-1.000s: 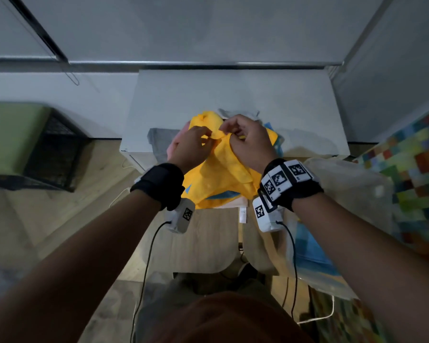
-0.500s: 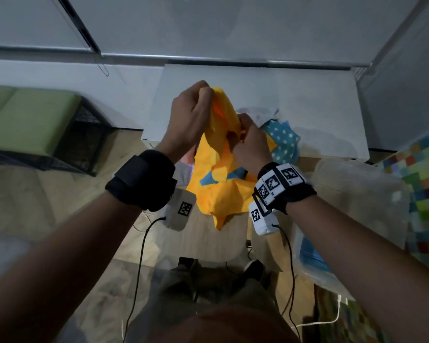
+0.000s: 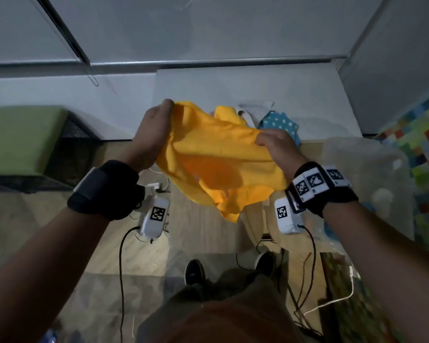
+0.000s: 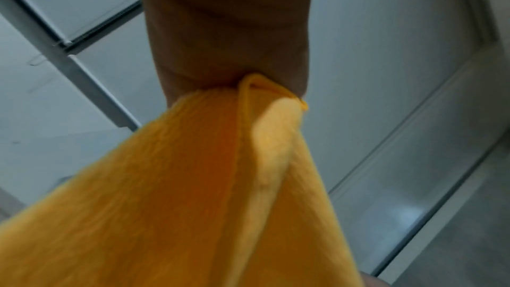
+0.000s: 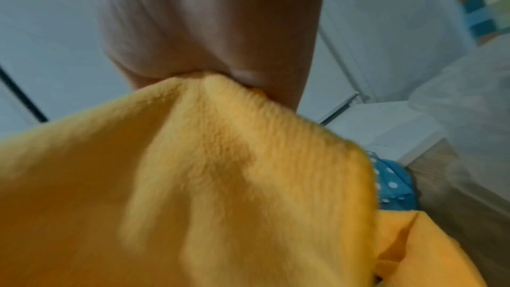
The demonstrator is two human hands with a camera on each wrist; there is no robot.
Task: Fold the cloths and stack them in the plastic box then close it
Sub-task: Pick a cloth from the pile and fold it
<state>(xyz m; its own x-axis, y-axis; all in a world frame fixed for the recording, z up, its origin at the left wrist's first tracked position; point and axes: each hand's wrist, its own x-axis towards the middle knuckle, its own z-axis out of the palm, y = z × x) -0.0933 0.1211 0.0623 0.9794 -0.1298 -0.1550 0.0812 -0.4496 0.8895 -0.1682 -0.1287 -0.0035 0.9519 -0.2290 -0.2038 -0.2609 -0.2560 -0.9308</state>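
A yellow cloth (image 3: 218, 154) hangs in the air in front of the white table (image 3: 245, 90), stretched between both hands. My left hand (image 3: 156, 125) pinches its upper left corner, seen close in the left wrist view as yellow cloth (image 4: 193, 182) bunched under the left hand (image 4: 229, 29). My right hand (image 3: 275, 144) grips the right edge; in the right wrist view the yellow cloth (image 5: 193, 171) runs up into the right hand (image 5: 215, 25). A clear plastic box (image 3: 367, 179) stands at the right, blurred. More cloths lie on the table: a blue dotted cloth (image 3: 280, 123), a second yellow cloth (image 3: 227, 113), a white cloth (image 3: 255, 107).
A green-topped black mesh crate (image 3: 30, 144) stands on the wooden floor at the left. A patchwork coloured mat (image 3: 421, 134) lies at the right. Cables and my shoes (image 3: 195, 271) are below. Grey wall panels rise behind the table.
The yellow cloth has been lifted off the pile. My hands have moved apart, the left one up and to the left, and the cloth is spread wide between them.
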